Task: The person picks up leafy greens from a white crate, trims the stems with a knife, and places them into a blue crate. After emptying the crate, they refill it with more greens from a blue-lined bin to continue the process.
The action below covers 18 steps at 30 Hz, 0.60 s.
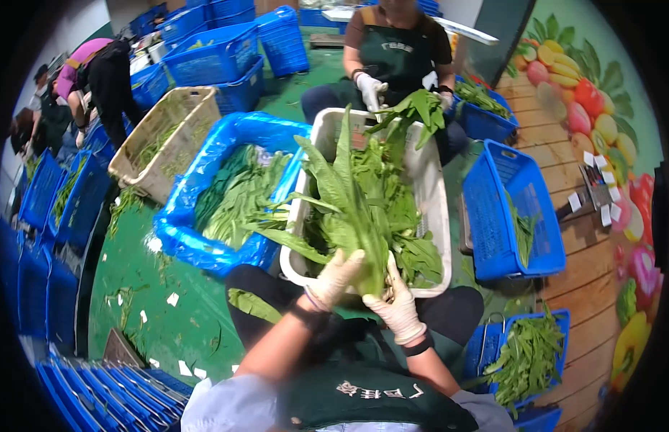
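Note:
A bunch of long-leaf green vegetable [361, 227] is held by its lower end between my two gloved hands, above the near edge of a white plastic crate [446, 243]. My left hand [334, 278] closes around its left side. On the right, my right hand [393, 308] grips the stem end, partly hidden by the leaves. More leafy greens [385, 178] fill the crate. Left of it, a blue crate lined with blue plastic film [175, 216] holds further greens [242, 200]. One loose leaf [253, 305] lies on my left leg.
Opposite me sits a co-worker [396, 59] in gloves, holding greens. Blue crates [550, 216] with greens stand to the right, and a beige crate [167, 146] at the left. Stacked blue baskets [113, 394] are at lower left. Scraps lie on the green floor [178, 324]. People bend at far left.

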{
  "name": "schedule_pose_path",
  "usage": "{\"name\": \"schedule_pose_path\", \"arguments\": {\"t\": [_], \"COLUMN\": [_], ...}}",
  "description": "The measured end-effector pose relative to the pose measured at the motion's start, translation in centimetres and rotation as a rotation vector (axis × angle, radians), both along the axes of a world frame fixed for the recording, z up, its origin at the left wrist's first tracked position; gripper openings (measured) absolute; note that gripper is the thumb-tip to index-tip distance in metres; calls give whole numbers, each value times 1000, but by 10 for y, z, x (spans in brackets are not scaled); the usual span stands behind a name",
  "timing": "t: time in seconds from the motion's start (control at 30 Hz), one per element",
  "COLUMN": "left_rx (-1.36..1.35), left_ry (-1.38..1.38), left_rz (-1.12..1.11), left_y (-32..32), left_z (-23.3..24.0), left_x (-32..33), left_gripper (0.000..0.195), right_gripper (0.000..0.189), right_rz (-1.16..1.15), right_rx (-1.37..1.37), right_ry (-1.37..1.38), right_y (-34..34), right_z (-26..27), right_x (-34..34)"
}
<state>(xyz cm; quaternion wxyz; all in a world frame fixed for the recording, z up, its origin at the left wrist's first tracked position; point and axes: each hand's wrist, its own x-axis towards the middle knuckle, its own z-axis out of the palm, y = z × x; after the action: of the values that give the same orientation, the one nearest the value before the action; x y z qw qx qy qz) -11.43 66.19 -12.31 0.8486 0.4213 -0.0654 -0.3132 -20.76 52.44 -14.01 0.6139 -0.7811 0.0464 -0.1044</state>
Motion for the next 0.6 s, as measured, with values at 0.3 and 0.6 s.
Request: {"name": "schedule_pose_path", "arguments": {"t": [0.3, 0.6], "left_rx": [-377, -420], "left_ry": [110, 192], "left_rz": [-11, 8], "left_y": [-16, -28], "left_z": [-7, -26], "left_x": [8, 20], "left_gripper": [83, 89], "right_gripper": [33, 38], "right_rz": [60, -277], "right_rx": [642, -493], "right_ry": [294, -118], "right_y": [-22, 1], "right_z": [47, 26], "right_x": [-4, 18]}}
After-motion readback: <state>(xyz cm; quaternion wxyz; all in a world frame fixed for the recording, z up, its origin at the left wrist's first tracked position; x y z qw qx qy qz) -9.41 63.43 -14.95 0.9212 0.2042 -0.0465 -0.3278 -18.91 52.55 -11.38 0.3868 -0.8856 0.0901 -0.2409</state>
